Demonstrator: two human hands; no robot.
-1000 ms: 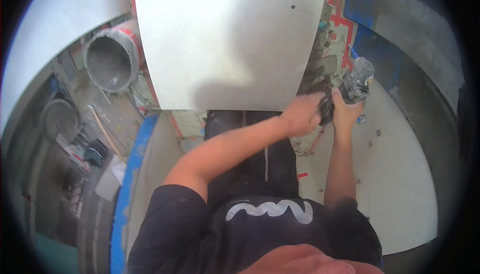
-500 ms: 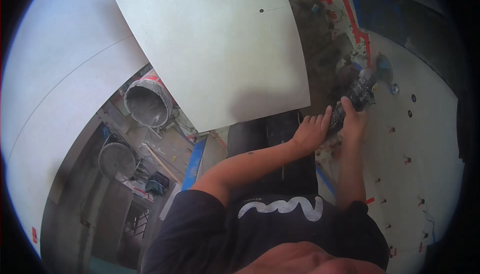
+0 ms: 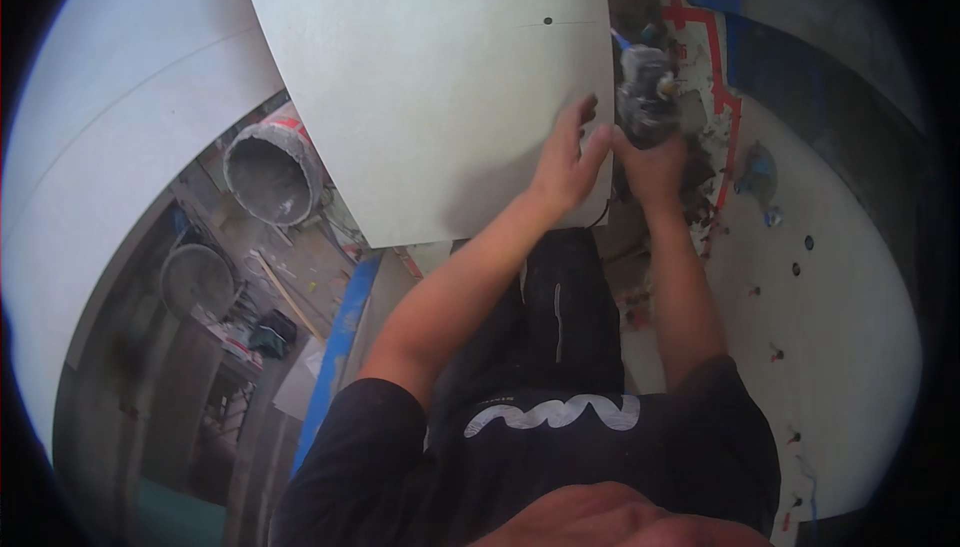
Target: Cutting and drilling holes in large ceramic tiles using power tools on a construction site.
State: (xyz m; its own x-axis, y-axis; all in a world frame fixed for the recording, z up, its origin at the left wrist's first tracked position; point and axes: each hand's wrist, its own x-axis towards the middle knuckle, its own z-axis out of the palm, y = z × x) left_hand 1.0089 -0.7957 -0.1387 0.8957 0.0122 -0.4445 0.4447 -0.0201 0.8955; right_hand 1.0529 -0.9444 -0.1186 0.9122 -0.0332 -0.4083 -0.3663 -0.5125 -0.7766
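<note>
My right hand point(image 3: 655, 169) is closed around a dark, dusty angle grinder point(image 3: 648, 92). The tool is smeared by motion, just right of the edge of a large pale slab point(image 3: 430, 77). My left hand point(image 3: 572, 159) is off the tool, fingers apart and thumb out, over the slab's lower right part. Whether it touches the slab I cannot tell. A small dark round hole point(image 3: 548, 21) with a thin line through it marks the slab's upper part.
A pale wall panel point(image 3: 850, 287) with dark round holes and several small red-and-dark clips curves along the right. Red-edged sheeting point(image 3: 735, 112) runs beside it. At left are a mortar-crusted bucket point(image 3: 270, 177), a second round container point(image 3: 197, 282) and a blue-edged board point(image 3: 340, 347).
The angle grinder has moved from the right wall panel up and left to the slab's edge. My left hand has let go of it and opened; my right hand keeps hold.
</note>
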